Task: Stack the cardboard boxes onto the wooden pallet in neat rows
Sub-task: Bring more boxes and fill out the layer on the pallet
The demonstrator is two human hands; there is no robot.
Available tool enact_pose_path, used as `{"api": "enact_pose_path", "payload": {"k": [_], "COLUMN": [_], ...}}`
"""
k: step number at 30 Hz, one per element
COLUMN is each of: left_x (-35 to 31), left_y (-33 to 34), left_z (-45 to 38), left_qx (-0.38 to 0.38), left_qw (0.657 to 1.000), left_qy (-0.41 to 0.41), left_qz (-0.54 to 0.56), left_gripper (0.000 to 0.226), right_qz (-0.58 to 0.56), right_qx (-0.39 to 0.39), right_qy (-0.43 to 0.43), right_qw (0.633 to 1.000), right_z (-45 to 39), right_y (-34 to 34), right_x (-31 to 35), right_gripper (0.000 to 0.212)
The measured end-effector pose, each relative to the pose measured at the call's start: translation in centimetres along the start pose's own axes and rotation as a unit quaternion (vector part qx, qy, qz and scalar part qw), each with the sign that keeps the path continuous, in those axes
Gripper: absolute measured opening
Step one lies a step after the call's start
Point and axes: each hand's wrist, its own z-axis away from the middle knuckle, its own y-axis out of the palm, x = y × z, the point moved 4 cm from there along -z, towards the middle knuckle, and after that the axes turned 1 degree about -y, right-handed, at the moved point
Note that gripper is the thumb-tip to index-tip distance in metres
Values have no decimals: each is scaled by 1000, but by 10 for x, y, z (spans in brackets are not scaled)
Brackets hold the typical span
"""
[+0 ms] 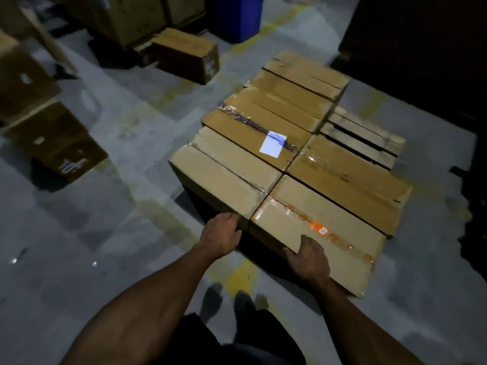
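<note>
Cardboard under both my hands: the orange-taped box [316, 233] sits at the pallet's [369, 138] near right corner, long axis running away to my right. My right hand [309, 256] lies flat on its near edge; my left hand [222, 237] curls round its left corner.

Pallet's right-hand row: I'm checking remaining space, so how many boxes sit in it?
2. The orange-taped box lies nearest, under the right hand; a second box sits directly behind it. Beyond that, bare pallet slats show.
</note>
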Motion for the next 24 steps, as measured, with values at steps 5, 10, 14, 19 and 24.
{"api": "enact_pose_path", "payload": {"k": [5,10,14,19,24], "left_x": [15,47,70,103,117], "left_y": [7,49,92,167,234], "left_z": [-41,-82,-114,-175,-241], "left_qx": [12,36,21,-4,-82], "left_qw": [993,979,970,964,944], "left_qy": [95,160,186,193,257], "left_qz": [-64,-124,-152,-183,-190], "left_gripper": [46,63,71,85,97], "right_qz": [-13,-28,-27,10,52], "right_qx": [-32,-72,-96,-121,-183], "right_qy": [54,85,90,69,50], "right_qw": [998,993,991,990,981], "right_z": [1,-14,-44,-108,-180], "right_y": [23,71,115,185,251], "right_x": [12,25,28,-2,-42], "right_gripper": [70,76,79,85,91]}}
